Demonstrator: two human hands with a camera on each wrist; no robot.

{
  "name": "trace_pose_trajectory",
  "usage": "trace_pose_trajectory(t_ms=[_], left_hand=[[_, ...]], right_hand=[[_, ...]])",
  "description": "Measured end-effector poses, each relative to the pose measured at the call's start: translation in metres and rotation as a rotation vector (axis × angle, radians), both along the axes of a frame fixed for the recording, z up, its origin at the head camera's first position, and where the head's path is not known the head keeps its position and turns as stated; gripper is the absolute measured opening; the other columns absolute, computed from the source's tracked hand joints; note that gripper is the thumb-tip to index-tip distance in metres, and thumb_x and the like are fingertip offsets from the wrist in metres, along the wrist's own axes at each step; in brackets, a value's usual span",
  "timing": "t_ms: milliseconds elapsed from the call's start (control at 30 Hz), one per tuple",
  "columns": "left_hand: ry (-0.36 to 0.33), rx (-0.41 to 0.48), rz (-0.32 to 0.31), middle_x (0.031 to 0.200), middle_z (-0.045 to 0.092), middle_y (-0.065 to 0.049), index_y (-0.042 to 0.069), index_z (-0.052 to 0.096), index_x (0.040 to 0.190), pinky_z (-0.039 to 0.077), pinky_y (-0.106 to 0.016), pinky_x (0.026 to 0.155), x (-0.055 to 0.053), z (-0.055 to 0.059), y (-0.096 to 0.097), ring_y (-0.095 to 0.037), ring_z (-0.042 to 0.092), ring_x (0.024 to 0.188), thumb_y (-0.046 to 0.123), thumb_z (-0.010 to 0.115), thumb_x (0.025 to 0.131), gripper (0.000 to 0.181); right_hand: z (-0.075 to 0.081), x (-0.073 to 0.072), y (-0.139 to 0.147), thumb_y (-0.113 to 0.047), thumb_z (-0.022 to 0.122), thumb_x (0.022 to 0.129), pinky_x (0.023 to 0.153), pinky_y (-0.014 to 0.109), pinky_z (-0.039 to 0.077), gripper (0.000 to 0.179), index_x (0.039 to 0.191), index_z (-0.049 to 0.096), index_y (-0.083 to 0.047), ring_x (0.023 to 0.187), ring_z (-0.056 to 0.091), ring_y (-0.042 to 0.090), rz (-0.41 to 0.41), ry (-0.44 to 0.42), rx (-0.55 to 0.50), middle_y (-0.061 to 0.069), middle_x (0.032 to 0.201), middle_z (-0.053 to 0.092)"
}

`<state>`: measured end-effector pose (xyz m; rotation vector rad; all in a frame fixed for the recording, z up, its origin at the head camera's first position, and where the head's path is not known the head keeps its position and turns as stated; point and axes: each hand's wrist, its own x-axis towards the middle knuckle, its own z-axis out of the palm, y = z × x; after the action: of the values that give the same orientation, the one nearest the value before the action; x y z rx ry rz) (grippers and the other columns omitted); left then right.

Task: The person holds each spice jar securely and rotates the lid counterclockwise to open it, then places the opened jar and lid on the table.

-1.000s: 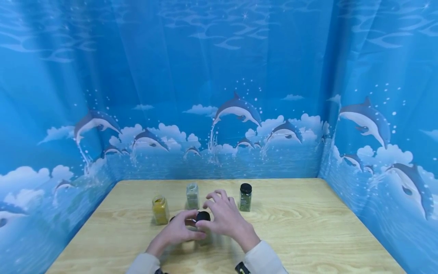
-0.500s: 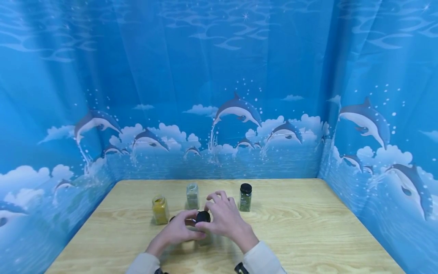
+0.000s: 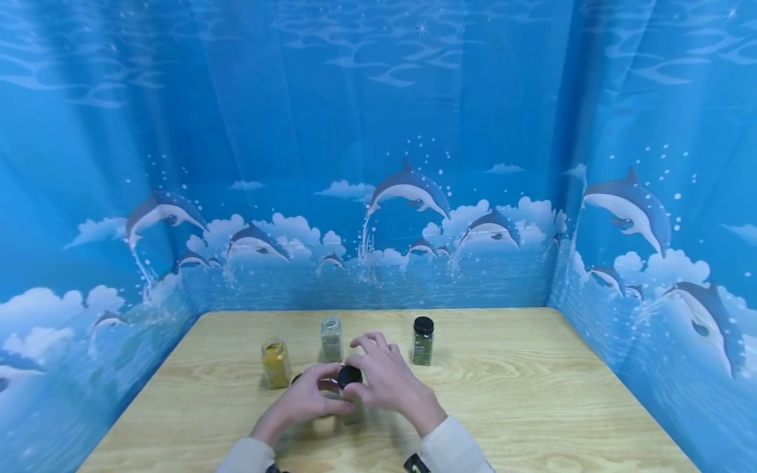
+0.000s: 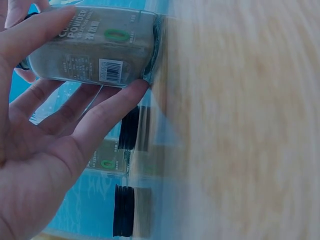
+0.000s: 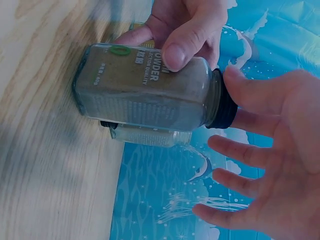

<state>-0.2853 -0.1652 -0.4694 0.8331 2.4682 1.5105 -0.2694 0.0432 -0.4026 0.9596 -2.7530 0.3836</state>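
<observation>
A glass spice jar of grey-brown powder (image 5: 135,87) stands upright on the table between my hands, its label reading "POWDER". My left hand (image 3: 307,396) grips the jar's body from the left, thumb on the near side and fingers around the far side. From the right, my right hand (image 3: 390,381) pinches the black screw lid (image 3: 350,376) between thumb and index finger. The other right fingers are spread away from the lid in the right wrist view. The lid sits on the jar's mouth. Two loose black lids (image 4: 129,127) show beyond my left hand in the left wrist view.
An uncapped jar of yellow powder (image 3: 275,364) stands at left. Behind my hands is an uncapped jar of pale powder (image 3: 332,340). A black-lidded jar with green contents (image 3: 422,343) stands back right. A dolphin-print curtain (image 3: 378,157) borders the wooden table (image 3: 532,394).
My right thumb and index finger shift slightly around the black lid. My left hand keeps its grip on the jar, and the other jars stay where they were.
</observation>
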Motion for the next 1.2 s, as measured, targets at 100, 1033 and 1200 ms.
trace_pose_trajectory(t_ms=[100, 1033, 1200], left_hand=[[0.001, -0.003, -0.005, 0.118, 0.068, -0.011, 0.010, 0.069, 0.117, 0.058, -0.022, 0.092, -0.0003, -0.0004, -0.0007, -0.012, 0.069, 0.103, 0.024, 0.088, 0.081, 0.043], [-0.044, -0.002, 0.018, 0.117, 0.069, -0.008, 0.013, 0.070, 0.116, 0.057, -0.023, 0.092, 0.0023, 0.0045, 0.0012, -0.014, 0.068, 0.104, 0.020, 0.088, 0.080, 0.041], [-0.048, -0.010, 0.022, 0.117, 0.069, -0.008, 0.013, 0.070, 0.116, 0.057, -0.023, 0.093, 0.0026, 0.0056, 0.0013, -0.014, 0.068, 0.104, 0.020, 0.088, 0.080, 0.041]], right_hand=[[0.0005, 0.0008, -0.0003, -0.040, 0.077, 0.090, 0.102, 0.054, 0.052, 0.037, 0.124, 0.072, -0.025, 0.143, 0.043, 0.030, 0.018, -0.040, -0.001, 0.001, 0.148, 0.056], [0.0017, 0.0004, 0.0021, -0.042, 0.078, 0.088, 0.104, 0.063, 0.049, 0.037, 0.120, 0.074, -0.025, 0.143, 0.043, 0.036, 0.004, 0.008, 0.000, 0.004, 0.145, 0.059], [0.0029, 0.0012, 0.0030, -0.037, 0.076, 0.091, 0.108, 0.065, 0.046, 0.040, 0.128, 0.069, -0.026, 0.146, 0.040, 0.036, 0.025, -0.053, -0.006, 0.004, 0.149, 0.056]])
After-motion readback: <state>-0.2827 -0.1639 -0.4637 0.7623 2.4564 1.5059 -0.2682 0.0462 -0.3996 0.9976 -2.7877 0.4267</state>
